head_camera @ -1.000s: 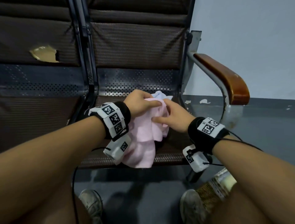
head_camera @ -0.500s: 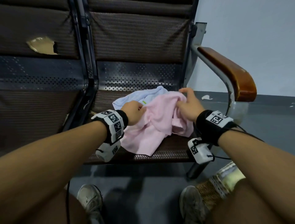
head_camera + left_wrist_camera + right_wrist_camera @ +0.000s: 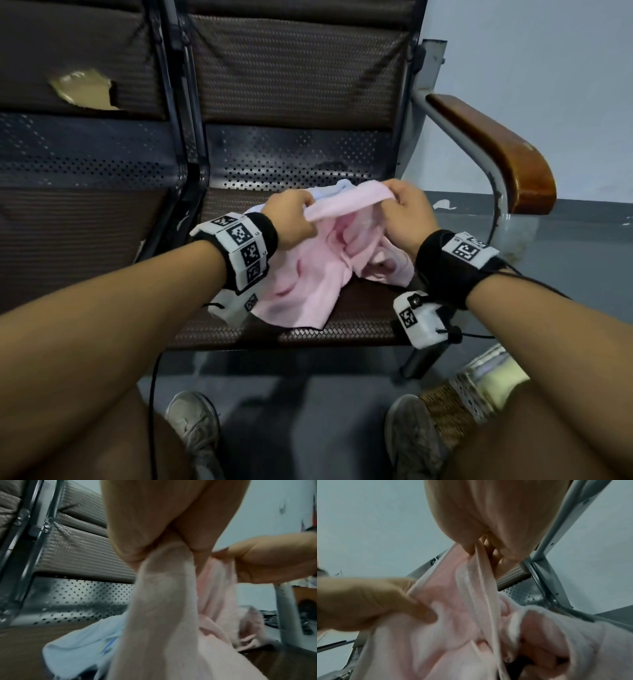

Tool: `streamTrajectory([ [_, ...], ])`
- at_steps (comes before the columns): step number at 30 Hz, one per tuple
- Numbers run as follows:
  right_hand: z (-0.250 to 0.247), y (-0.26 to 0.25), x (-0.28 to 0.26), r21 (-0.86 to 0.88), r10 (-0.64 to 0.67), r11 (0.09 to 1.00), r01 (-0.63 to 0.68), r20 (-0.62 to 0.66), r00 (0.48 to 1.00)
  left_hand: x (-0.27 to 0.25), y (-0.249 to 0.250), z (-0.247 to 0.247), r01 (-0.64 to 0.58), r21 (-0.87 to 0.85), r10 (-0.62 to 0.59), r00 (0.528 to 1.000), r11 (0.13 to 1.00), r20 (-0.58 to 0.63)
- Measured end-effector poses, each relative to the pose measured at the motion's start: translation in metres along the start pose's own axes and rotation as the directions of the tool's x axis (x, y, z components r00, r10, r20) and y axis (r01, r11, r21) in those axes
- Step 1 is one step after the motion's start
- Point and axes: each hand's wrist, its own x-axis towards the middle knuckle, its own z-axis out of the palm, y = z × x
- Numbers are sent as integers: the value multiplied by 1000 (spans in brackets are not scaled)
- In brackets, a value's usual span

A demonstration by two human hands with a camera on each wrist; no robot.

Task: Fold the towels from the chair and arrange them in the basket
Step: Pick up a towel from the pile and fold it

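A crumpled pink towel (image 3: 308, 270) lies on the brown woven chair seat (image 3: 363, 308). My left hand (image 3: 291, 219) grips its upper edge on the left, and my right hand (image 3: 407, 212) grips the same edge on the right, so a short band of cloth stretches between them just above the seat. In the left wrist view the pink towel (image 3: 163, 615) hangs down from my pinching left hand (image 3: 164, 545). The right wrist view shows the pink towel (image 3: 447, 628) bunched below my right hand (image 3: 481, 547). A light blue towel (image 3: 80, 649) lies behind and under the pink one. A woven basket (image 3: 459, 404) stands on the floor by my right knee.
The seat has a metal frame and a brown wooden armrest (image 3: 496, 150) on the right. A second seat (image 3: 68, 246) adjoins on the left, its backrest torn (image 3: 82, 89). My shoes (image 3: 195, 428) rest on the grey floor below the seat's front edge.
Both hands have lifted the pink towel's edge off the seat and come closer together; the blue towel, exposed half a second ago, is now mostly hidden behind them.
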Motion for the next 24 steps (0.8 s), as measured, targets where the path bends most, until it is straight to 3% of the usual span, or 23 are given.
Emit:
streamTrajectory([
  [3, -8, 3, 2, 22, -37, 999, 38, -44, 998, 3, -16, -6, 185, -2, -185, 983, 983, -8],
  [5, -12, 11, 0, -223, -78, 971, 89, 56, 995, 9, -24, -13, 306, -238, -318, 948, 922, -10],
  [7, -15, 21, -3, -452, -33, 885, 109, 172, 985, 11, -22, -19, 344, -572, -420, 908, 745, -1],
  [10, -18, 21, -4, -468, -49, 877, 111, 142, 989, 8, -12, -28, 167, -898, -458, 888, 406, -42],
  [13, -17, 2, -10, -234, -278, 930, 285, 62, 959, 5, -1, -34, 53, -947, -376, 924, 316, -74],
  [16, -7, -19, -20, -189, -419, 868, 459, 216, 882, 4, 7, -37, 27, -963, -366, 927, 269, -76],
  [18, 3, -22, -26, -301, -328, 822, 483, 443, 834, 2, 11, -38, 21, -967, -368, 927, 254, -76],
  [20, 15, -19, -34, -409, -135, 791, 455, 609, 782, 0, 15, -39, 21, -968, -352, 933, 249, -71],
  [22, 30, -15, -42, -457, -18, 803, 382, 623, 782, -2, 21, -39, 34, -972, -335, 941, 234, -48],
  [24, 44, -16, -46, -441, 31, 856, 268, 562, 827, -5, 29, -38, 54, -975, -311, 950, 214, -16],
])
